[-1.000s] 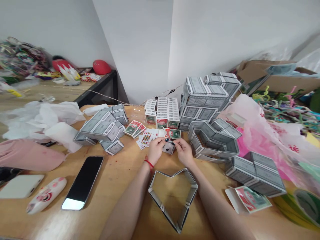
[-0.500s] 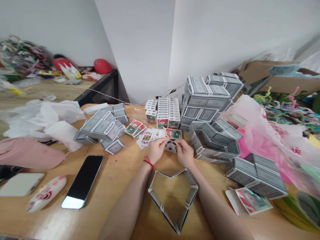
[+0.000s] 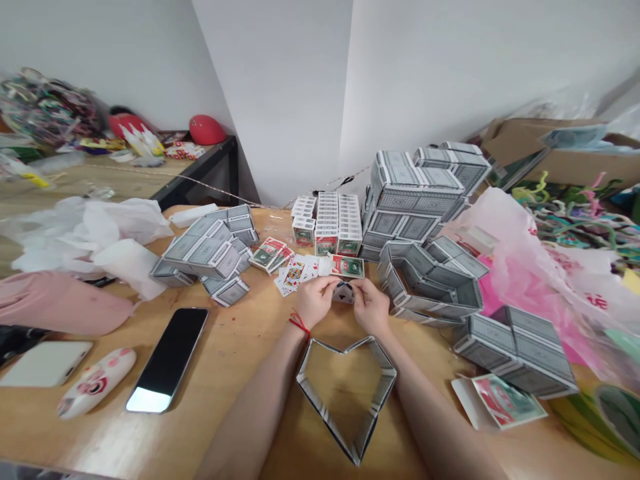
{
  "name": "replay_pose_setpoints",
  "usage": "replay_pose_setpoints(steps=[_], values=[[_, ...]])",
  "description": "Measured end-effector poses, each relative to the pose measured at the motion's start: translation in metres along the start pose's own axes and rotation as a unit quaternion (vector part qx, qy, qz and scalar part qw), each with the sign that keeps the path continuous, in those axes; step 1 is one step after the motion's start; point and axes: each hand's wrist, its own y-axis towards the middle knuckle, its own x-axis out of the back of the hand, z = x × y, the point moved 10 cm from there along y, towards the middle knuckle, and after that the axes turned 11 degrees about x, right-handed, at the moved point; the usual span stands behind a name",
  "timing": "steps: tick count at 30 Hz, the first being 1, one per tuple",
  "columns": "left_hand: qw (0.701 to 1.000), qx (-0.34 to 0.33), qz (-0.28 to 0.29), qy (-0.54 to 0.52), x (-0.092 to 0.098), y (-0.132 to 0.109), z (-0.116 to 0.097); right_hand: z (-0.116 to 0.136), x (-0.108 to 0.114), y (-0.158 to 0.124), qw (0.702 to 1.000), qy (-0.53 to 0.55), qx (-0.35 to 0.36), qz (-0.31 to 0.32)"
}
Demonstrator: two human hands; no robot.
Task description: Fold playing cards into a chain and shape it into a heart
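Observation:
A playing card (image 3: 343, 293) with black club marks is pinched at its two sides, by my left hand (image 3: 316, 301) and my right hand (image 3: 371, 305). It looks bent or folded along its top, and its far side is hidden. Just beyond it lie an opened card box (image 3: 349, 266) and several loose face-up cards (image 3: 295, 269). Between my forearms, a heart-shaped frame (image 3: 379, 427) made of folded cards stands on the wooden table (image 3: 235, 373).
Card boxes (image 3: 327, 217) stand in rows at the back. Folded-card structures rise as a tall stack (image 3: 413, 200) on the right and a smaller group (image 3: 205, 250) on the left. A phone (image 3: 170, 357) and a computer mouse (image 3: 97, 383) lie left; yellow tape (image 3: 575, 420) sits right.
Both hands stay almost in place, still pinching the card. Its club face now shows a little differently between the fingers, and the whole view has shifted slightly.

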Motion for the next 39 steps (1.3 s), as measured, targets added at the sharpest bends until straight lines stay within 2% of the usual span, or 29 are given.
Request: replay_pose_setpoints(steps=[6,16,24,39], values=[[0.999,-0.018,-0.014,0.030,0.001,-0.003,-0.007,-0.001,0.003,-0.001,1.000,0.004,0.005,-0.014],[0.999,-0.040,-0.030,0.010,0.005,-0.005,-0.009,0.004,0.002,0.003,0.997,0.073,0.011,-0.001],[0.998,-0.037,-0.036,0.034,0.003,-0.005,-0.012,0.013,0.006,0.000,0.999,-0.015,0.003,-0.036],[0.997,-0.026,-0.054,0.045,0.004,-0.004,-0.001,0.004,-0.008,0.001,0.997,0.071,-0.029,0.027]])
